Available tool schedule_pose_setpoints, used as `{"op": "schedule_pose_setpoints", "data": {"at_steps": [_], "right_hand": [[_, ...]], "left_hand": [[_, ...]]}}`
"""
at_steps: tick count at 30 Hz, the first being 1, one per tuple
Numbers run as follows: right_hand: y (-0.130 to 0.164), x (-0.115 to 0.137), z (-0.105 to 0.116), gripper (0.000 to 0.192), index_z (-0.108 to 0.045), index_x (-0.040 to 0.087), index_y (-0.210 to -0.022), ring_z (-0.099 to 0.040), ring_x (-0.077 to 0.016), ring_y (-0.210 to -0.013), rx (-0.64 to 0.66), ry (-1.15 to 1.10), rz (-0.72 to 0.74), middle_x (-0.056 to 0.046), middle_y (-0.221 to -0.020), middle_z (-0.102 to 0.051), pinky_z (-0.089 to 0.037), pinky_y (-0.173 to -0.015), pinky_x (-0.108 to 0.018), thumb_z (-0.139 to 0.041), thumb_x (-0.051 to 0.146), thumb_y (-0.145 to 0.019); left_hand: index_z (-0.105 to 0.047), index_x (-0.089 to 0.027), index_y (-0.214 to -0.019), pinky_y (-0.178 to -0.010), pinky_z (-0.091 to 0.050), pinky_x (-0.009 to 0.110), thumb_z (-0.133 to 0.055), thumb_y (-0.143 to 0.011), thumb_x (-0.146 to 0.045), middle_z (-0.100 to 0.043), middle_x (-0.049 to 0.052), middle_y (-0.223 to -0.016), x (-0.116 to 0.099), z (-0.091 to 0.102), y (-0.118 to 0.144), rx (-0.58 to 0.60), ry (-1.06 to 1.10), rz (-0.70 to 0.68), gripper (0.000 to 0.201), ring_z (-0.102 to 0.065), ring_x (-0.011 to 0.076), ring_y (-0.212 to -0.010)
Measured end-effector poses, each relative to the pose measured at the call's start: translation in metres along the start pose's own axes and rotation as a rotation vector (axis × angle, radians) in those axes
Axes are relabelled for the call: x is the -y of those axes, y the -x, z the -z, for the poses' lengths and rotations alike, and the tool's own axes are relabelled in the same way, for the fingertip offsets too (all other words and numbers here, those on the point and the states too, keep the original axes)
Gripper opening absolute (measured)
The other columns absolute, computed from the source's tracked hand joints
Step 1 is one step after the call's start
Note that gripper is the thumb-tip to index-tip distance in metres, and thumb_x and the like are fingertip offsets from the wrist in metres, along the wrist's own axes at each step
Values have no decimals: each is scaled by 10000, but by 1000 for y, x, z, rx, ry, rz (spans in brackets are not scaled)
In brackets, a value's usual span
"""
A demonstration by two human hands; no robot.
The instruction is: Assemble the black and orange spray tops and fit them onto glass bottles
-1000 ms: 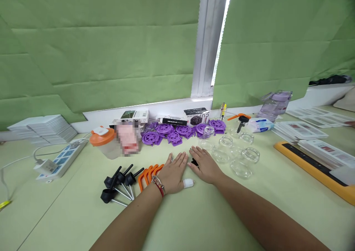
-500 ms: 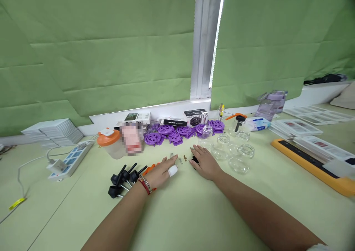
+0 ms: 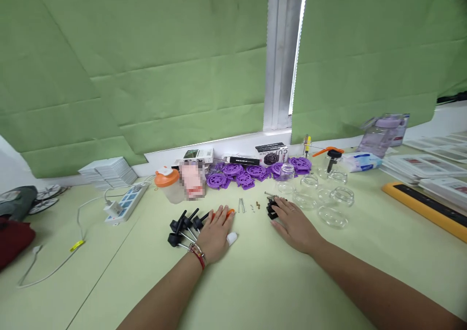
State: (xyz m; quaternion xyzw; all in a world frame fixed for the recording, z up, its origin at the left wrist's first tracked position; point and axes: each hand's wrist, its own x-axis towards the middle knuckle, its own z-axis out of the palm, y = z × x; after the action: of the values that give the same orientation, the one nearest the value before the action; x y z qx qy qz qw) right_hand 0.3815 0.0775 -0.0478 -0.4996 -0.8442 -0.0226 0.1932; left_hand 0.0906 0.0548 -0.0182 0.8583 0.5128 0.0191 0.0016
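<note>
Pale green table point(image 3: 255, 281), green blinds point(image 3: 146, 62) behind, both hands flat, fingers spread, holding nothing.

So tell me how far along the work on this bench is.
Done: parts lie sorted, purple discs, glass jars, pins. In hand: left hand lies flat on orange pieces beside black knobs; right hand touches small black parts. Left: nothing looks assembled yet.

Head view, forward-down, seemingly near table point(image 3: 255, 281)

Purple discs point(image 3: 237, 174), black-knobbed pins point(image 3: 182, 225), seemingly orange pieces point(image 3: 229, 213), on a pale green table point(image 3: 255, 281).
</note>
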Motion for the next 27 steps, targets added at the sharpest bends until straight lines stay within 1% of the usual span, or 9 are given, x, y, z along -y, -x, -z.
{"op": "schedule_pose_setpoints", "data": {"at_steps": [4,11,15,19,21,23,25,27], "right_hand": [[1,-1,-1,558,-453,130,-1319,-266,-293,-1345,4,-8,-9,-139,-1450,-318,-285,-1072,-473,-299,483,-916],[-2,-3,-2,551,-470,132,-1303,-276,-290,-1341,6,-40,-7,-144,-1436,-344,-295,-1066,-476,-303,485,-916],[-3,-3,-1,552,-466,133,-1309,-273,-288,-1343,26,-45,-15,-143,-1435,-347,-290,-1069,-471,-301,485,-916],[-4,-2,1,552,-466,136,-1309,-281,-290,-1339,36,-53,-15,-144,-1434,-349,-294,-1064,-478,-300,486,-916],[-3,-3,1,549,-467,140,-1309,-284,-292,-1338,32,-59,-9,-142,-1434,-350,-296,-1062,-483,-302,485,-916],[-3,-4,-1,543,-470,146,-1308,-284,-296,-1337,17,-69,-2,-138,-1433,-352,-300,-1058,-488,-309,484,-914],[-2,-6,-3,540,-475,153,-1305,-284,-301,-1336,0,-79,0,-134,-1434,-350,-303,-1055,-492,-316,487,-911],[-2,-7,-4,542,-474,154,-1306,-286,-302,-1336,0,-84,-3,-133,-1437,-346,-302,-1056,-491,-316,490,-910]], "left_hand": [[-247,-170,-1421,-1116,-102,498,-246,-911,-475,-181,129,-1511,0,-7,-18,2,-31,35,595,-98,277,-1394],[-209,-165,-1431,-1112,-95,500,-222,-894,-529,-172,134,-1513,3,-10,-46,17,-33,15,649,-101,274,-1394],[-184,-145,-1437,-1109,-85,503,-229,-881,-551,-152,141,-1516,3,-13,-58,33,-33,8,689,-80,279,-1396],[-197,-124,-1431,-1106,-59,521,-237,-865,-586,-158,161,-1511,1,-15,-65,2,6,21,732,-88,297,-1392],[-227,-117,-1419,-1107,-42,525,-250,-861,-592,-183,173,-1501,-3,-12,-66,-18,27,27,733,-110,302,-1388],[-271,-131,-1401,-1109,-30,523,-276,-862,-582,-206,173,-1495,-7,-4,-64,-45,45,29,703,-138,298,-1384],[-314,-160,-1377,-1113,-24,517,-297,-871,-554,-230,159,-1490,-9,9,-57,-91,53,30,642,-166,288,-1379],[-346,-180,-1358,-1118,-20,505,-295,-890,-511,-260,144,-1481,-4,24,-41,-140,35,29,575,-185,273,-1376]]}}
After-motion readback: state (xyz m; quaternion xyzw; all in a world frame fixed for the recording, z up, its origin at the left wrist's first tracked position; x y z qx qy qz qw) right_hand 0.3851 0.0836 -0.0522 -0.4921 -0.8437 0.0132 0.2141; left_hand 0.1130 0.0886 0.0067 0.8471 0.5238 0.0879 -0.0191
